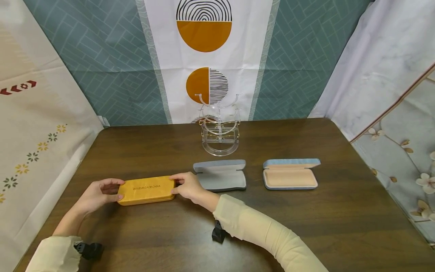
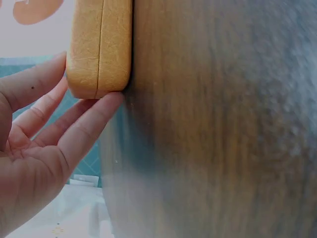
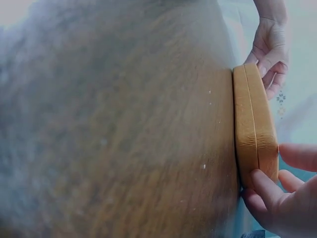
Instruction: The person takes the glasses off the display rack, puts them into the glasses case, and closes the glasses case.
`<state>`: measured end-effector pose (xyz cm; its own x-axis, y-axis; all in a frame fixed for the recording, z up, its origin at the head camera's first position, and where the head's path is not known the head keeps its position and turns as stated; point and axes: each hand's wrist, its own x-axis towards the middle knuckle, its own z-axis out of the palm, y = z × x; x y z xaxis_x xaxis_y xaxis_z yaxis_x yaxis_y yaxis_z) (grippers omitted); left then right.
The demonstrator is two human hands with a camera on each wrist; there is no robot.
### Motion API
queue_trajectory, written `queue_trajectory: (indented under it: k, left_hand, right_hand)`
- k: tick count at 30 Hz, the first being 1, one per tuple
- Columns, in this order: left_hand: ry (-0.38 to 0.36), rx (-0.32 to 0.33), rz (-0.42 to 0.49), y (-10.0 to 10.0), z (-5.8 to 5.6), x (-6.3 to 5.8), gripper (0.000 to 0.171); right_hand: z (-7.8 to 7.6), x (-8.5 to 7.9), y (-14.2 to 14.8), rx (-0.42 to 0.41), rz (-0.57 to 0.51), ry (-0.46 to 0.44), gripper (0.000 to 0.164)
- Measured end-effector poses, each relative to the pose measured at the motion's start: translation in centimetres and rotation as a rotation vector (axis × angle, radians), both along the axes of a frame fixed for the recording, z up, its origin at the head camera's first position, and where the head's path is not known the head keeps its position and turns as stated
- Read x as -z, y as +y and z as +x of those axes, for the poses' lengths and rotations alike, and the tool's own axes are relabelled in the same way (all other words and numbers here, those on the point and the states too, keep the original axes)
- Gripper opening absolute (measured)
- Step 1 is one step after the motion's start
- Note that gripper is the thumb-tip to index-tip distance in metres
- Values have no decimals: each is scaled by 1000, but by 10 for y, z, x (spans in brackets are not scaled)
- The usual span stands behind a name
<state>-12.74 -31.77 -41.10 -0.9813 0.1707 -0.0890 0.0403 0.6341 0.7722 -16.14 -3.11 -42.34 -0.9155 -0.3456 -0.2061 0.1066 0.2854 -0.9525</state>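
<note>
Two pinches held the closed yellow case (image 1: 147, 192): left hand (image 1: 96, 195) at one end, right hand (image 1: 191, 186) at the other. It lay on the surface (image 1: 163, 238), left of the grey case (image 1: 221, 180). Light, even pressure seemed wisest, keeping it steady without forcing the lid (image 1: 153, 182).

Dark-lettered yellow is being shown by the left case (image 1: 147, 192), grey by the middle case (image 1: 221, 180), blue-and-peach by the right case (image 1: 290, 178).

Perhaps a makeshift setting — patterned cloths (image 1: 112, 45) edging a table (image 1: 153, 238).
</note>
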Motion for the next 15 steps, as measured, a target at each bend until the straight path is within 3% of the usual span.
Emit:
queue_trajectory:
  k: [5,11,15]
  left_hand:
    - [28,-26,-20,2,2,-8,47]
    - [96,-26,68,7,4,-16,37]
    - [112,-22,67,13,6,-20,33]
  right_hand:
    - [1,-2,1,12,0,-4,39]
    - [2,-7,6,9,-1,35,33]
    - [3,-11,8,5,-24,73,28]
